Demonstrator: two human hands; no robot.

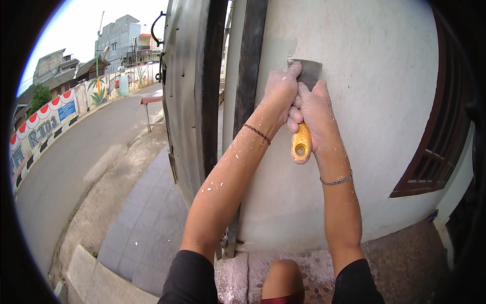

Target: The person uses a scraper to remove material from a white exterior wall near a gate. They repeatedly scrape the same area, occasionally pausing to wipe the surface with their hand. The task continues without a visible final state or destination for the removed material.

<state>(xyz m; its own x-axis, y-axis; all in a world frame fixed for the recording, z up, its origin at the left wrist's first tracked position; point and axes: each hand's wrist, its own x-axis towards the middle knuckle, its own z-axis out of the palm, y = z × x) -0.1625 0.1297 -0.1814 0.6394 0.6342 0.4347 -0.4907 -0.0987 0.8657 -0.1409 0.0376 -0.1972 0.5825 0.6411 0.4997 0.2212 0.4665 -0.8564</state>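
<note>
Both hands are on a paint scraper with a wide metal blade (310, 70) and a yellow handle (301, 144). The blade lies against the pale wall (364, 116) beside the dark door frame. My right hand (318, 109) is closed round the handle, whose holed end sticks out below the palm. My left hand (282, 91) is closed on the blade's left side, its thumb stretched along the metal. Some of the left fingers are hidden behind the hand. Pale dust and flakes cover my hands and forearms. Near the blade, the wall has a greyish, scraped-looking patch (280, 48).
A metal gate or door panel (187, 86) stands to the left of the wall. A window with dark red bars (433, 147) is at right. Grey tiles (144, 207) and a street (86, 152) lie at left. My bent knee (282, 281) shows below.
</note>
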